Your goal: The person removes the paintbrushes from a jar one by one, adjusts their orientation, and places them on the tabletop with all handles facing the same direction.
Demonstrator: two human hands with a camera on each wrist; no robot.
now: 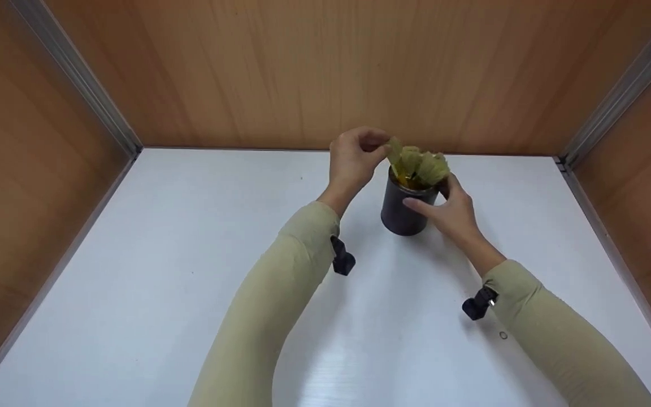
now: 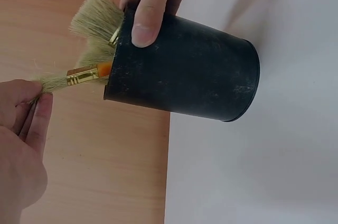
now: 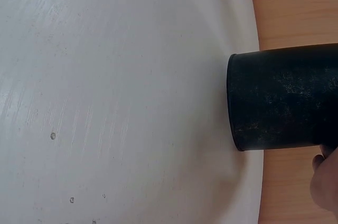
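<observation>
Bristles in left fingers (pinched)

Both my arms are covered by long, close-fitting sleeves of plain pale khaki-beige fabric, the left sleeve and the right sleeve alike, smooth and without any print, seam trim or buttons that I can make out. Each sleeve ends in a snug cuff at the wrist, leaving my bare left hand and bare right hand uncovered; I wear no gloves, rings or watch that show. Just behind each cuff sits a small black wrist-mounted camera unit: the left one is a rounded dark block, and the right one has a tiny bright metallic fitting where it meets the sleeve.
</observation>
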